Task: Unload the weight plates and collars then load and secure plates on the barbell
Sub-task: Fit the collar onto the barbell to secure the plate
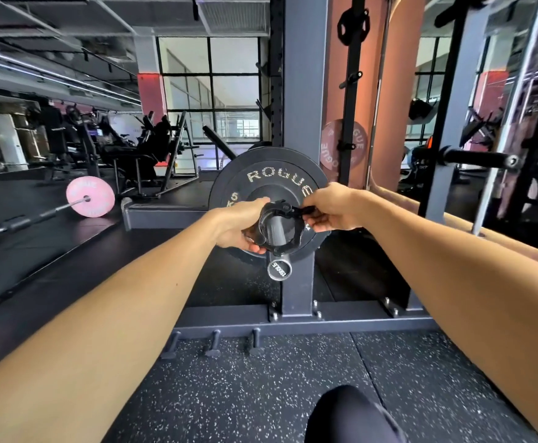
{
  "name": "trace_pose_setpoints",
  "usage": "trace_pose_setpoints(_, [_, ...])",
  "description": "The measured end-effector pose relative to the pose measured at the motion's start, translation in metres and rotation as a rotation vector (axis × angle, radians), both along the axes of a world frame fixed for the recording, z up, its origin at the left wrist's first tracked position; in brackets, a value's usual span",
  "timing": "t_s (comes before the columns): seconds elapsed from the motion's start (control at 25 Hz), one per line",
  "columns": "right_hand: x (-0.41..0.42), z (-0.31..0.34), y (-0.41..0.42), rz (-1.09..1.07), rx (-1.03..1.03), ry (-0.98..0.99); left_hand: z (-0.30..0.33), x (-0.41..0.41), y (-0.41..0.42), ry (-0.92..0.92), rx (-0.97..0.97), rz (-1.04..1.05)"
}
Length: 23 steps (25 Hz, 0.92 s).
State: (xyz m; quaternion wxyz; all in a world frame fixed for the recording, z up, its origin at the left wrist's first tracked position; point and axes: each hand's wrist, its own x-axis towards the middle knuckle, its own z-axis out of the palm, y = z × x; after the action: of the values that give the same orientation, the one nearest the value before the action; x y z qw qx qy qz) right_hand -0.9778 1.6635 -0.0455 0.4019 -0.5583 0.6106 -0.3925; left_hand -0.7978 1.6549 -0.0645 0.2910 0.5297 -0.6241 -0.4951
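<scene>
A black bumper plate (269, 174) with white lettering sits on the barbell sleeve, whose silver end cap (279, 270) points toward me. A black clamp collar (277, 227) rings the sleeve just in front of the plate. My left hand (240, 225) grips the collar's left side. My right hand (333, 207) pinches the collar's lever (303, 211), which sticks out to the right. The rest of the bar is hidden behind the plate and the rack upright.
A grey rack upright (304, 91) stands right behind the plate, bolted to a floor frame (293, 321) with short storage pegs. A pink plate (343, 145) hangs on the rack behind. Another barbell with a pink plate (90, 196) lies at left. My knee (347, 417) shows below.
</scene>
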Motion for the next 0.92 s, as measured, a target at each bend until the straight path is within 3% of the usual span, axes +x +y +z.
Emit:
trace_pose_setpoints(0.24, [0.004, -0.038, 0.007, -0.036, 0.16, 0.104, -0.034, -0.001, 0.014, -0.124, 0.113, -0.042])
trace_pose_setpoints(0.6, [0.006, -0.072, -0.008, -0.075, 0.126, 0.073, -0.067, 0.0, -0.006, -0.045, 0.075, 0.056])
trace_pose_setpoints(0.76, [0.005, -0.09, -0.016, -0.104, 0.066, -0.022, -0.086, -0.006, -0.02, 0.054, -0.003, 0.115])
trace_pose_setpoints(0.92, [0.007, -0.105, -0.024, -0.19, 0.076, -0.253, -0.104, -0.011, -0.034, 0.078, -0.081, 0.166])
